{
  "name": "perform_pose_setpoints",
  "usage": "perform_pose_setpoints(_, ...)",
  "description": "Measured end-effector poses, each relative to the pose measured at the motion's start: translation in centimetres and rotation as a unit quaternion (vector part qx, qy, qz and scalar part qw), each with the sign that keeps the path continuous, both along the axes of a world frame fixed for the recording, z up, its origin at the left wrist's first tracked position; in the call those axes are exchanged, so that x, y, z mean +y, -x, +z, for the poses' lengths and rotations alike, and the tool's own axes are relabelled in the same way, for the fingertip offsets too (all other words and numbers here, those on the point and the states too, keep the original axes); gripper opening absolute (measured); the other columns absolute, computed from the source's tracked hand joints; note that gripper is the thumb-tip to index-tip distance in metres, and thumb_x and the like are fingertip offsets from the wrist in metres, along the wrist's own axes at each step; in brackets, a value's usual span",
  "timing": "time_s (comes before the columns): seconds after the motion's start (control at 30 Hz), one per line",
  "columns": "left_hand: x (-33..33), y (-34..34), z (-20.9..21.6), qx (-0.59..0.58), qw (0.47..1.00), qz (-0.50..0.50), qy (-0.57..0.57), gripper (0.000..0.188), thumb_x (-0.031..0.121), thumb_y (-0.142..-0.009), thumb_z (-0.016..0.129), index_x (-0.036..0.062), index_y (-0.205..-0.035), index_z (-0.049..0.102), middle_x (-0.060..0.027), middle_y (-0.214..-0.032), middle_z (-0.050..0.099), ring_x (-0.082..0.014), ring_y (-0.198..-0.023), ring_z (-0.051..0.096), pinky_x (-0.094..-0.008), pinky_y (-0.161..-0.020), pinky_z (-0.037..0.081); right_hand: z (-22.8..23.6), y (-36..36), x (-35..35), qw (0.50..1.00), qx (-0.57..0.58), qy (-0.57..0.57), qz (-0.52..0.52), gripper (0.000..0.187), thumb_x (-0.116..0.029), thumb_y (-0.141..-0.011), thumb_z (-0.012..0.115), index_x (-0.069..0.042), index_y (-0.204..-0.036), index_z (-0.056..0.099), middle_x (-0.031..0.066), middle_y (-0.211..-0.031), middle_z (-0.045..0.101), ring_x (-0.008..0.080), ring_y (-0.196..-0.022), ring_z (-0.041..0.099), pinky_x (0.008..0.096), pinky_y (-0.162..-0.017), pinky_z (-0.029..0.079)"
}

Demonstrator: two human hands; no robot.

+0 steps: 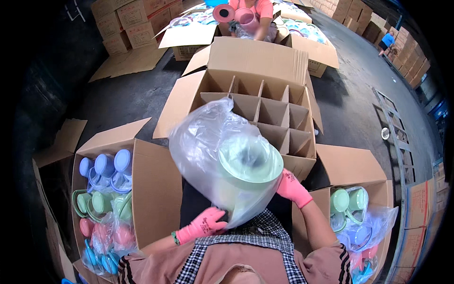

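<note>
A clear plastic bag (196, 137) hangs in front of my chest, puffed out toward the far left. Inside it is a pale green plastic piece (257, 173) with a wide round rim; its lower body shows only dimly through the film. My right hand (293, 188), in a pink glove, grips the right side of that rim through the bag. At the bag's near left edge is my left hand (204, 223), also in a pink glove, its fingers bent against the film and partly hidden. Just beyond the bag stands an open carton (302, 146) with cardboard dividers forming several cells.
Open boxes of bagged plastic ware flank me, a left box (158, 184) and a right box (352, 165), with blue, green and pink pieces. A co-worker (257, 14) holds pink ware beyond the carton. Stacked cartons (135, 23) stand far left; a metal frame (397, 132) lies right.
</note>
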State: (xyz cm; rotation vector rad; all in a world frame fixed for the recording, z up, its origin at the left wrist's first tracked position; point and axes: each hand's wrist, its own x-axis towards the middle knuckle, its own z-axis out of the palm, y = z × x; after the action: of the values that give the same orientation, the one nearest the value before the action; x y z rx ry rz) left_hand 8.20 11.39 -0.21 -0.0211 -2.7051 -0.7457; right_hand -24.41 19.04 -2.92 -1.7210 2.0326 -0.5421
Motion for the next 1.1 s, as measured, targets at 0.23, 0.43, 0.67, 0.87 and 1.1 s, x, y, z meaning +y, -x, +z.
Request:
perform_pose_setpoints(0.23,2.2,2.7,1.6,-0.182,0.845,0.249,-0.437,0.068,0.032,-0.066,0.072,-0.0027,-0.116,0.043,-0.018,-0.105,0.055,-0.0218,-0.099,0.052,-0.0313,-0.085,0.04,-1.1,-3.0,-2.0,0.779,-0.624,-0.001,-0.062,0.038,-0.025,-0.079,0.049,-0.004,-0.11,0.05,0.0126,-0.117,0.05,0.0272,-0.107,0.045,0.0367,-0.092,0.035)
perform_pose_setpoints(0.43,-1.6,5.7,3.7,-0.001,0.624,0.369,-0.689,0.037,0.018,-0.072,0.066,-0.0022,-0.101,0.053,-0.0106,-0.086,0.058,-0.0191,-0.071,0.057,-0.0295,-0.055,0.047,1.6,-2.9,-1.0,0.985,0.03,0.172,-0.003,0.027,-0.015,-0.07,0.054,-0.001,-0.093,0.056,0.0152,-0.102,0.052,0.0334,-0.096,0.048,0.0395,-0.083,0.041)
perform_pose_setpoints(0.67,-5.5,5.6,15.5,0.066,0.692,0.232,-0.68,0.024,0.015,-0.077,0.059,-0.0006,-0.095,0.056,-0.0041,-0.084,0.058,-0.0112,-0.072,0.055,-0.023,-0.064,0.044,6.9,-10.7,6.0,0.975,0.113,0.099,0.162,0.02,-0.019,-0.074,0.055,-0.003,-0.084,0.051,0.0151,-0.088,0.049,0.0311,-0.087,0.048,0.0399,-0.075,0.041)
perform_pose_setpoints(0.87,-1.5,4.0,9.9,0.065,0.887,0.316,-0.331,0.035,0.014,-0.081,0.053,-0.0052,-0.109,0.047,-0.0167,-0.092,0.058,-0.0219,-0.084,0.056,-0.03,-0.077,0.042,22.8,-8.3,5.2,0.929,0.164,0.327,0.052,0.031,-0.01,-0.064,0.058,-0.007,-0.096,0.057,0.0132,-0.107,0.052,0.0325,-0.097,0.05,0.0425,-0.074,0.041)
perform_pose_setpoints(1.1,0.4,2.0,7.3,0.061,0.965,0.239,-0.088,0.04,0.0,-0.076,0.051,-0.0057,-0.115,0.042,-0.0244,-0.108,0.051,-0.0361,-0.1,0.05,-0.0381,-0.086,0.039,15.5,-13.0,-2.4,0.801,0.481,0.28,0.223,0.019,-0.022,-0.072,0.047,-0.01,-0.085,0.055,0.0085,-0.087,0.053,0.0234,-0.086,0.051,0.0421,-0.08,0.038)
